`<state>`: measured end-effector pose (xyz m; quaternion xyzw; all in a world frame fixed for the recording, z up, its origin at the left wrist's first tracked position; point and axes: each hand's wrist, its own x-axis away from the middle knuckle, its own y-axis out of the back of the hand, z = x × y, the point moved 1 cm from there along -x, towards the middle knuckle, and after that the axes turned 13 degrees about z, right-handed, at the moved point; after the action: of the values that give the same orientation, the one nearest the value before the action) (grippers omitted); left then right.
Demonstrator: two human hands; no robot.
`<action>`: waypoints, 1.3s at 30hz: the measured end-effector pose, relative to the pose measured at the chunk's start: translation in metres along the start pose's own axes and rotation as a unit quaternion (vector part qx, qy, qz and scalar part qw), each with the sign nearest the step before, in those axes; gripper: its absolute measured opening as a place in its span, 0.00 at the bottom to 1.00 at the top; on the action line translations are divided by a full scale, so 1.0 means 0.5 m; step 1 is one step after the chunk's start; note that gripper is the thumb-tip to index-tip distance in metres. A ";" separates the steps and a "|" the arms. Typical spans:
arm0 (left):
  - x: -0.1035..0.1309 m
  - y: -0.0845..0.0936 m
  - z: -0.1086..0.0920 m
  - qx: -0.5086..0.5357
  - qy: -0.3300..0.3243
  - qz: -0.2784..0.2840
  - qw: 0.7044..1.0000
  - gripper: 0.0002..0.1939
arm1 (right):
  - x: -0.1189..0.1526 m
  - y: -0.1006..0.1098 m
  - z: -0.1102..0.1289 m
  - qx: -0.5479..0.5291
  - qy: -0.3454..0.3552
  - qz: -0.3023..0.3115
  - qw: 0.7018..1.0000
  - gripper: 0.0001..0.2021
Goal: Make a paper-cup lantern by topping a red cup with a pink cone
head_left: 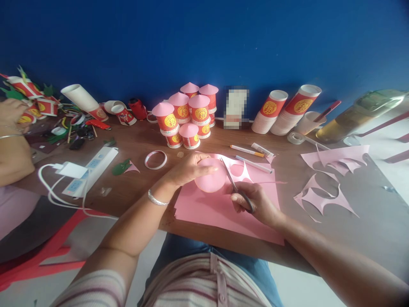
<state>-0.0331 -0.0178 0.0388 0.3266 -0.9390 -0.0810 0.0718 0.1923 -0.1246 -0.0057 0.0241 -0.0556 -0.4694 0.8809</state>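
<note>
My left hand [194,168] pinches a round pink paper disc [211,181] by its upper left edge, thumb on top. My right hand [252,202] grips a pair of scissors [234,183] with dark handles, its blades pointing up and away beside the disc's right edge. A narrow pink strip juts out to the right behind my right hand. Under both hands lie pink paper sheets [204,209]. A pink offcut with a round hole [244,170] rests on them, just beyond the scissors.
Paper-cup models with pink cone roofs [182,113] stand at the back. Stacked cups [268,111], markers [246,151], pink scraps [326,200] and a tilted bottle [348,115] lie rightward. A tape ring [155,160], power strip [92,170] and another person's arm [14,149] are left.
</note>
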 end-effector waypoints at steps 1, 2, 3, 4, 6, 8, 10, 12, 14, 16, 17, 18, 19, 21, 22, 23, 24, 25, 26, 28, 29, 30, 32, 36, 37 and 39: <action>0.000 0.000 0.001 0.002 0.001 -0.002 1.000 0.15 | 0.000 0.000 0.000 0.000 0.000 0.000 1.000 0.29; 0.000 0.001 0.003 0.004 0.003 -0.005 1.000 0.16 | 0.000 0.000 -0.001 0.000 0.000 -0.001 1.000 0.28; -0.001 0.001 0.004 0.006 0.005 -0.009 1.000 0.16 | 0.000 0.000 -0.001 0.000 0.000 -0.001 1.000 0.28; -0.001 0.001 0.005 0.010 0.006 -0.013 1.000 0.17 | 0.000 0.000 -0.001 -0.002 0.000 0.001 1.000 0.28; -0.001 0.002 0.007 0.021 0.008 -0.017 1.000 0.17 | 0.000 0.000 -0.001 -0.005 0.001 0.004 1.000 0.28; -0.001 0.004 0.010 0.030 0.011 -0.016 0.999 0.18 | -0.001 0.000 -0.001 -0.007 -0.001 0.007 1.000 0.28; -0.001 0.006 0.012 0.032 0.012 -0.018 0.999 0.18 | -0.001 0.000 -0.001 -0.010 -0.004 0.009 1.000 0.29; -0.001 0.007 0.015 0.030 0.012 -0.023 0.999 0.18 | -0.002 0.000 0.000 -0.013 -0.003 0.009 1.000 0.29; -0.002 0.008 0.017 0.025 0.012 -0.028 0.999 0.18 | -0.002 -0.001 0.000 -0.012 0.000 0.008 1.000 0.29; -0.002 0.008 0.017 0.021 0.012 -0.029 0.999 0.18 | -0.002 -0.003 0.001 -0.007 0.003 0.005 1.000 0.29; -0.003 0.008 0.016 0.021 0.011 -0.028 0.999 0.18 | -0.002 -0.003 0.002 -0.005 0.003 0.004 1.000 0.29; -0.003 0.007 0.015 0.020 0.010 -0.025 0.999 0.18 | -0.002 -0.003 0.002 -0.004 0.002 0.003 1.000 0.29; -0.003 0.007 0.015 0.021 0.009 -0.022 0.999 0.18 | -0.002 -0.003 0.002 -0.005 0.001 0.002 1.000 0.29; -0.003 0.007 0.015 0.023 0.007 -0.019 1.000 0.18 | -0.001 -0.003 0.002 -0.009 0.000 0.002 1.000 0.28; -0.003 0.007 0.016 0.023 0.006 -0.020 1.000 0.18 | -0.001 -0.003 0.002 -0.011 -0.002 0.002 1.000 0.28; -0.003 0.008 0.017 0.022 0.006 -0.022 0.999 0.17 | -0.001 -0.003 0.003 -0.013 -0.003 0.002 1.000 0.28; -0.003 0.008 0.019 0.019 0.007 -0.026 0.999 0.17 | -0.001 -0.003 0.003 -0.016 -0.004 0.003 1.000 0.28; -0.003 0.009 0.020 0.017 0.008 -0.031 0.999 0.17 | -0.001 -0.003 0.004 -0.018 -0.006 0.003 1.000 0.28; -0.003 0.010 0.022 0.015 0.009 -0.035 0.999 0.18 | -0.001 -0.003 0.004 -0.019 -0.009 0.003 1.000 0.29; -0.003 0.010 0.023 0.015 0.011 -0.040 0.999 0.18 | -0.001 -0.003 0.005 -0.020 -0.014 0.001 1.000 0.29; -0.003 0.010 0.023 0.018 0.012 -0.039 0.999 0.18 | -0.002 -0.003 0.006 -0.020 -0.016 0.001 1.000 0.29; -0.003 0.010 0.023 0.021 0.013 -0.037 0.999 0.18 | -0.002 -0.003 0.006 -0.019 -0.017 0.002 1.000 0.29; -0.002 0.010 0.022 0.032 0.014 -0.030 0.999 0.17 | -0.002 -0.003 0.004 -0.020 -0.017 0.004 1.000 0.28; -0.001 0.010 0.020 0.056 0.012 -0.016 0.998 0.16 | -0.002 -0.004 0.000 -0.027 -0.013 0.004 1.000 0.27; -0.001 0.009 0.019 0.056 0.012 -0.017 0.998 0.16 | -0.002 -0.004 -0.001 -0.027 -0.013 0.003 1.000 0.27; -0.001 0.008 0.017 0.051 0.013 -0.023 0.998 0.17 | -0.002 -0.005 -0.002 -0.025 -0.014 -0.003 1.000 0.27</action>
<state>-0.0369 -0.0133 0.0310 0.3522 -0.9331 -0.0304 0.0659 0.1900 -0.1254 -0.0072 -0.0045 -0.0557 -0.4732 0.8792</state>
